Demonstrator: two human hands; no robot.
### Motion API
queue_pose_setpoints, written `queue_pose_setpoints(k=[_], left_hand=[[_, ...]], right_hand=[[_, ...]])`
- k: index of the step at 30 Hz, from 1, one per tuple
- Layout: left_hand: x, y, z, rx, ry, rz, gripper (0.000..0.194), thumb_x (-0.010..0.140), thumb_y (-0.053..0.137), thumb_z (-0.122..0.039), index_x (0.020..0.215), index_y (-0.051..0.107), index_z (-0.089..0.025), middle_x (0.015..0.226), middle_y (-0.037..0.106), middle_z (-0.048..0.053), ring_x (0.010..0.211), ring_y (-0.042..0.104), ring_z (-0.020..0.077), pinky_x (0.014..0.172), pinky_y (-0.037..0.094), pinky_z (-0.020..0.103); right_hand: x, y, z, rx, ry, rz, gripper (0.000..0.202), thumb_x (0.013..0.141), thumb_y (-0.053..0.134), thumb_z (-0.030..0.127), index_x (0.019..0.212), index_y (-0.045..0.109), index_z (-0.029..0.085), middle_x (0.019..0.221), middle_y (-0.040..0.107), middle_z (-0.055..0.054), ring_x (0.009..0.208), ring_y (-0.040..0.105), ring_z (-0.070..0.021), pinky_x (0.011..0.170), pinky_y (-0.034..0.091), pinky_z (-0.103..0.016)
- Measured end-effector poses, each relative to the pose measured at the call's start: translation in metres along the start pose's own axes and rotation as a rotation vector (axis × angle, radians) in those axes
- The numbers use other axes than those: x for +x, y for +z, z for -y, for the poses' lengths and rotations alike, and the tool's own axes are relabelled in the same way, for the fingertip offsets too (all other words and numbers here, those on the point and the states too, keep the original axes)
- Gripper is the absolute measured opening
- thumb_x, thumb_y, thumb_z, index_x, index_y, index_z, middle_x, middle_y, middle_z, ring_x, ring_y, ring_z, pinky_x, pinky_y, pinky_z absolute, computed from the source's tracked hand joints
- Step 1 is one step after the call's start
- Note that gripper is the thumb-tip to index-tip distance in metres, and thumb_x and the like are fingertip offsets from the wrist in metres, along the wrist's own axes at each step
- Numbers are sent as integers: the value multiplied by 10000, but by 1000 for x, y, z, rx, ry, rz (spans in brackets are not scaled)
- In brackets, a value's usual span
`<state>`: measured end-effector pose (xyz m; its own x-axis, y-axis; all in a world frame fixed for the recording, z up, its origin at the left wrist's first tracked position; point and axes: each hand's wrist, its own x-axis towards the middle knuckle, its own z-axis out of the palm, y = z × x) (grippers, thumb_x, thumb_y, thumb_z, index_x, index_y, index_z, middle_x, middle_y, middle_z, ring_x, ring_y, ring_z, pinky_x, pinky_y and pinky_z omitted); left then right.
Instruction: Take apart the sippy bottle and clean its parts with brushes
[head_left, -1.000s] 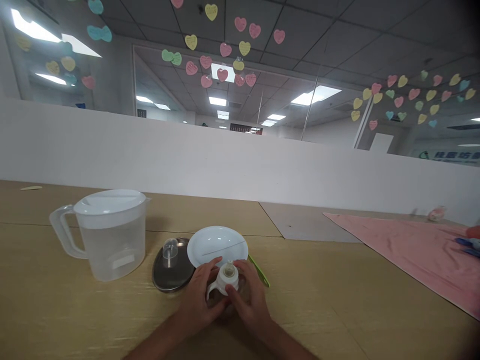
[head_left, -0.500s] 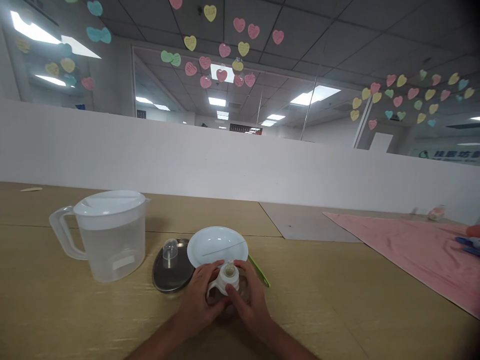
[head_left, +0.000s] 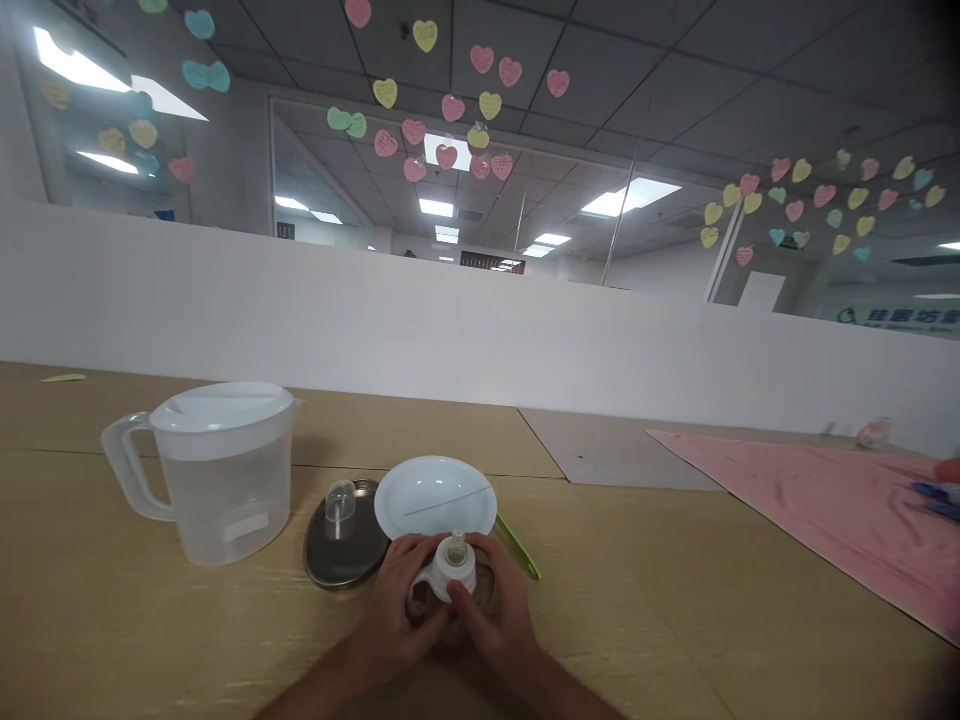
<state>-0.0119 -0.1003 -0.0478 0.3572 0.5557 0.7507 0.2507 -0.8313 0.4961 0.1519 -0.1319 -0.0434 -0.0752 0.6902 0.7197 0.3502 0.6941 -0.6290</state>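
Between my two hands is a baby bottle (head_left: 454, 568) with a white collar, a clear teat and a white side handle. My left hand (head_left: 399, 607) wraps round its handle side. From the other side my right hand (head_left: 501, 612) grips it, the thumb lying near the collar. The bottle's lower body is mostly hidden by my fingers. Just beyond my hands sits a white bowl (head_left: 435, 490) with a thin straight line across it. A dark metal tray (head_left: 337, 560) lies to the left, bearing a clear dome-shaped cap (head_left: 340, 505).
A large translucent pitcher (head_left: 229, 500) with a lid stands at the left. A green stick-like utensil (head_left: 519, 547) lies right of the bowl. On the right a pink cloth (head_left: 810, 490) covers part of the table, with a blue and red item (head_left: 937, 492) at its edge. A white wall (head_left: 450, 320) rises behind.
The bottle and both hands have shifted slightly lower in the view, still gripping. The background also sits a little lower, as the camera tilted slightly. Other things on the table stay put.
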Motion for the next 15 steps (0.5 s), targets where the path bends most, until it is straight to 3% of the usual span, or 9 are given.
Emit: queue_pose_setpoints(k=[6, 10, 13, 15], left_hand=[[-5, 1, 6, 46, 57, 11, 641, 734, 602, -250, 1319, 341, -238, 1141, 570, 93, 1030, 540, 260, 863, 486, 388], [-5, 1, 7, 84, 52, 11, 622, 790, 569, -321, 1345, 301, -233, 1110, 587, 97, 1003, 558, 253, 853, 483, 386], [-2, -6, 10, 202, 152, -10, 580, 814, 519, -432, 1325, 344, -220, 1149, 589, 109, 1073, 519, 298, 959, 382, 473], [3, -17, 15, 273, 144, -86, 502, 841, 463, -444, 1283, 397, -214, 1170, 583, 109, 1107, 492, 305, 997, 323, 497]], right_hand=[[0, 0, 1, -51, -35, -5, 372, 821, 581, 297, 1174, 477, 242, 1093, 611, -62, 1002, 606, -199, 863, 505, -309], [0, 1, 1, -93, -72, -47, 345, 821, 583, 319, 1142, 501, 226, 1063, 626, -68, 957, 624, -196, 826, 520, -291], [-1, 1, -1, -126, -84, -55, 348, 816, 589, 327, 1137, 509, 220, 1053, 635, -66, 948, 631, -197, 821, 522, -285], [-2, 1, -2, -136, -85, -46, 352, 826, 576, 324, 1154, 496, 224, 1069, 631, -68, 966, 625, -201, 828, 519, -290]])
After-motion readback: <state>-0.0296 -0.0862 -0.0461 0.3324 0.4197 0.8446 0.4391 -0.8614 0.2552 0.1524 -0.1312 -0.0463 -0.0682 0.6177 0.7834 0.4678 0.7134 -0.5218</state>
